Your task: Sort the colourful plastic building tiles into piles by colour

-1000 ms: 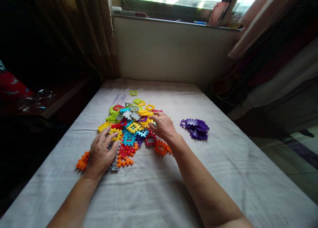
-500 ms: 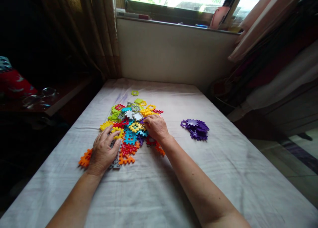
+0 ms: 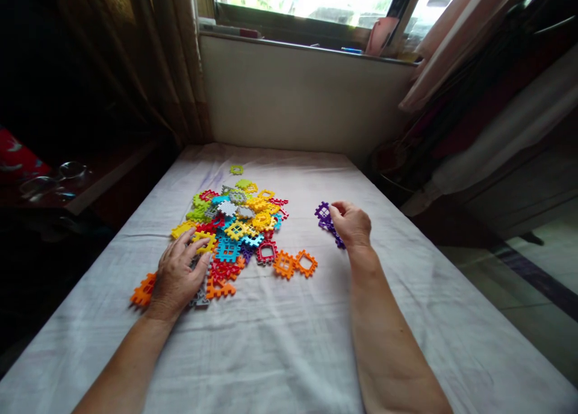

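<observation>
A mixed heap of colourful notched plastic tiles (image 3: 227, 249) lies left of centre on a pale cloth. My left hand (image 3: 176, 275) rests on the heap's near left side, fingers spread over yellow and grey tiles. To the right, my right hand (image 3: 352, 223) pinches a purple tile (image 3: 322, 212) between thumb and finger. More purple tiles (image 3: 338, 238) show just below it, partly hidden by the hand. Two orange tiles (image 3: 306, 263) lie between the heap and my right hand.
The cloth-covered table (image 3: 280, 354) reaches a low wall beneath a window. A lone green tile (image 3: 236, 169) lies behind the heap. Glasses (image 3: 72, 171) rest on a dark side surface at left. Clothes (image 3: 478, 143) hang at right.
My right hand has moved right from the heap to the purple tiles, with a purple tile in its fingers. The orange tiles it covered now show. My left hand stays on the heap.
</observation>
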